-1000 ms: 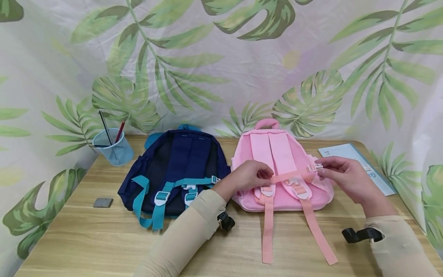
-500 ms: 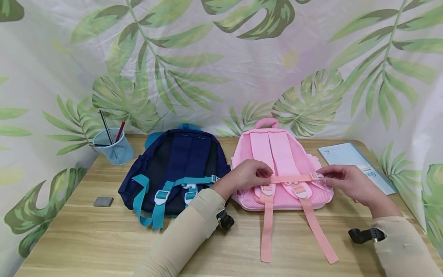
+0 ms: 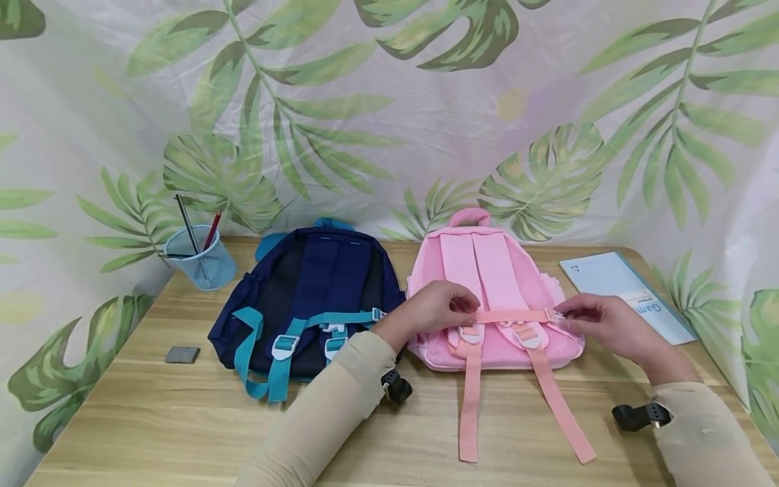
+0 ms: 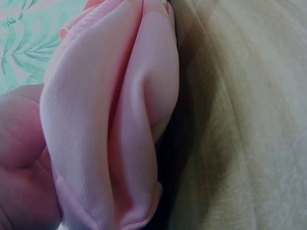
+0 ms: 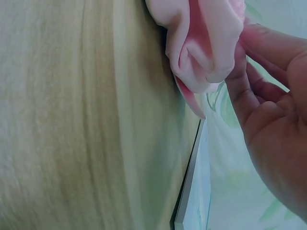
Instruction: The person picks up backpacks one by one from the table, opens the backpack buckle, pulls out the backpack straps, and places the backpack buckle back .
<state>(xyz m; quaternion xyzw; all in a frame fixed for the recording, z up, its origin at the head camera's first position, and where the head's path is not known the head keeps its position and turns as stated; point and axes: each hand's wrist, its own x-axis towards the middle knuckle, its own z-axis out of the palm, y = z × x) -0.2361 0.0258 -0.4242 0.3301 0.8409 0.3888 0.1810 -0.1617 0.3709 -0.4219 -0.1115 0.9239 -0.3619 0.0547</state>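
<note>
A pink backpack [image 3: 483,270] lies back side up on the table, its coral chest strap [image 3: 511,316] stretched sideways across the shoulder straps. My left hand [image 3: 443,306] pinches the strap's left end; the fingertips hide what is there. At the right end, the fingers of my right hand [image 3: 608,328] pinch a white buckle [image 3: 552,315] close to the bag's side. The bag's pink fabric [image 4: 91,120] fills much of the left wrist view. In the right wrist view, the thumb and fingers meet behind a pink fold [image 5: 211,48], so the buckle is hidden.
Left of it lies a navy backpack [image 3: 328,270] with teal straps, under my left forearm's side. A blue pen cup [image 3: 209,267] and a grey block [image 3: 182,355] sit farther left. At the right is a notebook [image 3: 660,321]. Two loose coral strap tails [image 3: 469,406] hang toward the front.
My right hand has lowered the buckle end of the chest strap toward the bag, then shifted slightly left. The strap now runs nearly level. My left hand stays in place.
</note>
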